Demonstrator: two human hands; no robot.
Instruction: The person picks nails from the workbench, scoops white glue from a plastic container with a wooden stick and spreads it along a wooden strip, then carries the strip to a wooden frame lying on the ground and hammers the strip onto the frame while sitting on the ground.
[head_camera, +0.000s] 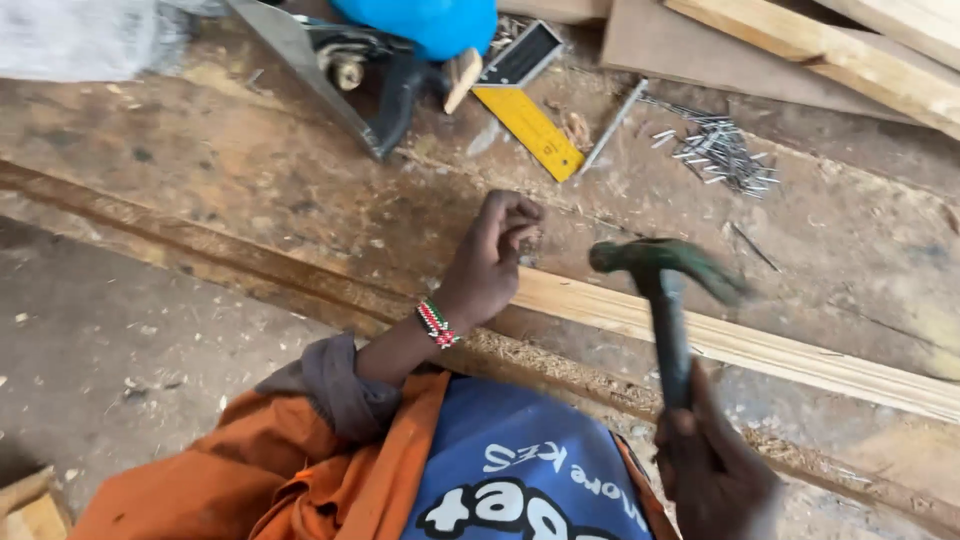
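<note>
1. Left hand (490, 262) rests on the wooden strip (740, 345), fingers pinched shut on something too small to tell
2. Right hand (715, 470) grips the hammer (662, 275), its blurred head just above the strip, right of the left hand

The person's left hand (490, 262) reaches forward from a pushed-up sleeve, wrist bent, fingers curled in with fingertips (527, 232) pinched together. A beaded band circles that wrist. The right hand (712, 468), low and close to the body, is fisted around a handle, forearm out of view, slightly blurred.
</note>
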